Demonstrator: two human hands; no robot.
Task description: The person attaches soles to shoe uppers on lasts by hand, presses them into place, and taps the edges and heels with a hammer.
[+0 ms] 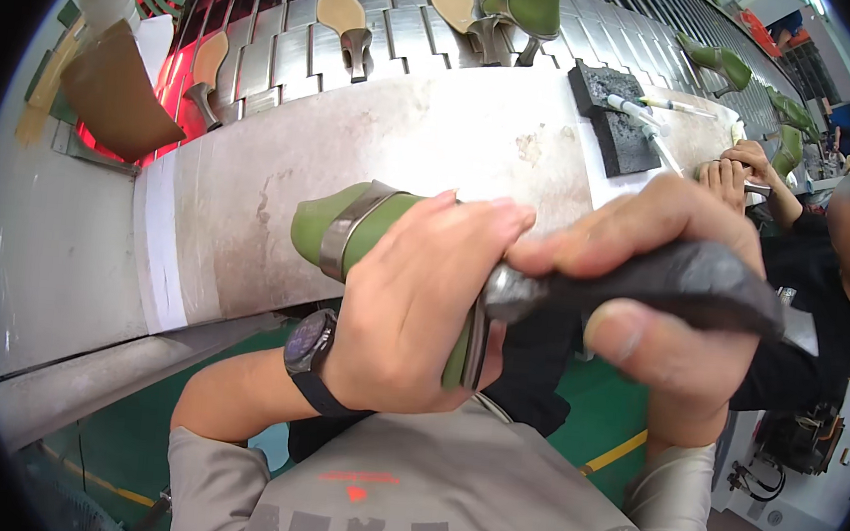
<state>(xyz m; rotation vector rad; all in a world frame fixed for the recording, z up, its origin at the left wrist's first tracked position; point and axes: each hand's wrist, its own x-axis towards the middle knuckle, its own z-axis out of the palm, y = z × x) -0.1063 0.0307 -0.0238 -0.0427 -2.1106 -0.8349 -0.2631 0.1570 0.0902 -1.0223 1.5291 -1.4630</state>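
The left hand (412,309) keeps a closed grip round a green shoe (348,228), hiding most of it; the right hand (644,273) clenches a dark, rough tool (683,281) against the shoe's hidden end, above the pale bench (249,212), whose near edge lies just beyond, bare around

The shoe (348,225) in the left hand (412,304) is green with a grey band; the tool (663,279) in the right hand (644,273) is dark grey and black; the watch (311,341) on the left wrist is black; the table (282,174) beyond the hands is pale grey with brown stains; the shoes (525,9) far past it are green with tan soles.
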